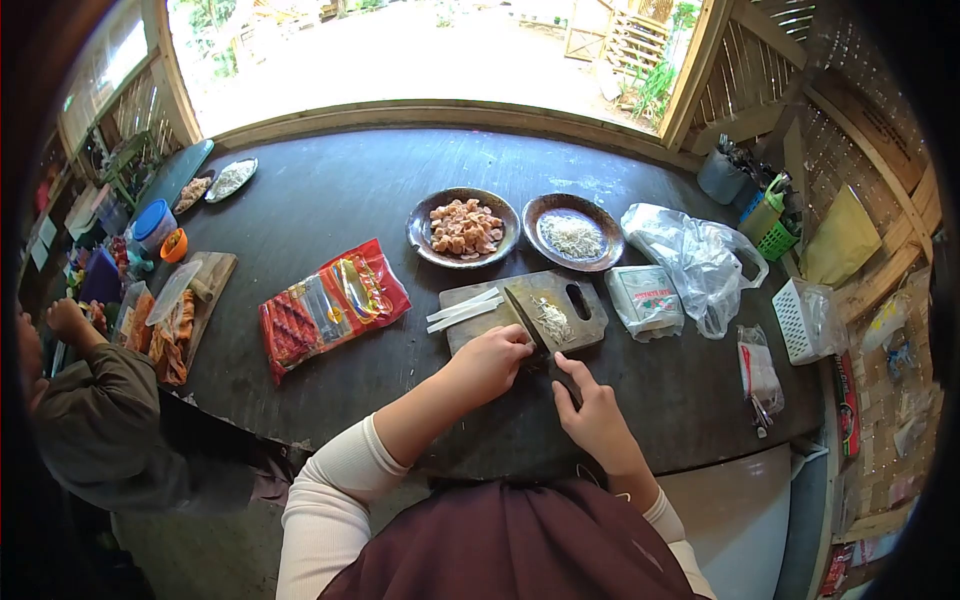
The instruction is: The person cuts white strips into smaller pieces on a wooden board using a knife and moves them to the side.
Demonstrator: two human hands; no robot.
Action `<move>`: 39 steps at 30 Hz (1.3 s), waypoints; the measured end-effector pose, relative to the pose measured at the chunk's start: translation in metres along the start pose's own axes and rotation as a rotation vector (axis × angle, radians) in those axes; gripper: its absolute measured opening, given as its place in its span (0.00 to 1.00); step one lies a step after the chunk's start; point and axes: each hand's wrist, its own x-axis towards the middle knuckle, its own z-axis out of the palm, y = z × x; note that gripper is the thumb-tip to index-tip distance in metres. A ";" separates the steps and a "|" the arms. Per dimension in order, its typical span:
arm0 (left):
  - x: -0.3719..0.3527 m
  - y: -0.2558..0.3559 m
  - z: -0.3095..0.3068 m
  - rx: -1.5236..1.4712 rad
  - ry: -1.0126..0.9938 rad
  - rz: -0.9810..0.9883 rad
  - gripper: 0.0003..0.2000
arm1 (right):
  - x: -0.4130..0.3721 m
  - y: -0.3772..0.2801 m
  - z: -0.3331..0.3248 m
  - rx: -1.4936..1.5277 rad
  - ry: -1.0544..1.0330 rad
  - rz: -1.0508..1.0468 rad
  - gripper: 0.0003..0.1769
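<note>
**Q:** Fig. 1, head view. Where was the knife (525,305) rel. to the cutting board (595,325)?

**A:** Flat on the board, blade over its middle. Long axis ran from the board's far side to its near edge, handle end toward the person. A small heap of white shreds (553,321) sat on the blade's right side.

**Q:** Which hand was nearer?

**A:** L hand (490,362). It lay at the board's near edge, fingers closed over the handle end and apparently gripping it; handle mostly hidden. The blade thus pointed straight ahead of that hand, away from the body. R hand (598,415) was just off the board's near edge, close to the L hand but apart. Its index finger stretched toward the board, other fingers curled. Whether it held anything: can't tell.

**Q:** Look of the knife?

**A:** Broad, dark, cleaver-like blade, dull surface.

**Q:** Other items, ref. the board?

**A:**
- On its left part: two white strips (462,310), side by side.
- Beyond it: plate w/ orange-tan chunks (463,228) and plate w/ white shreds (573,236).
- Right of it: white packet (643,297), then a clear plastic bag (700,255).
- Left of it, apart: red packet (330,305) on the dark table (330,190).
- Well left: another person's sleeve (110,400), near a second board (212,275).
</note>
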 end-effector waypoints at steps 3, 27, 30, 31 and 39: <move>0.001 0.001 -0.001 0.003 0.001 -0.003 0.13 | 0.012 0.008 0.004 0.008 0.015 0.019 0.20; 0.002 0.005 -0.003 0.003 -0.005 -0.037 0.12 | 0.004 -0.002 0.002 -0.022 0.015 -0.017 0.21; 0.001 0.004 -0.003 -0.009 -0.008 -0.056 0.12 | 0.000 0.004 0.003 -0.045 -0.002 -0.025 0.21; 0.001 0.003 -0.003 -0.013 -0.005 -0.060 0.12 | -0.001 0.005 0.003 -0.054 0.009 -0.049 0.21; 0.001 0.001 -0.002 -0.030 0.005 -0.039 0.11 | 0.012 0.012 0.016 -0.110 0.034 -0.146 0.22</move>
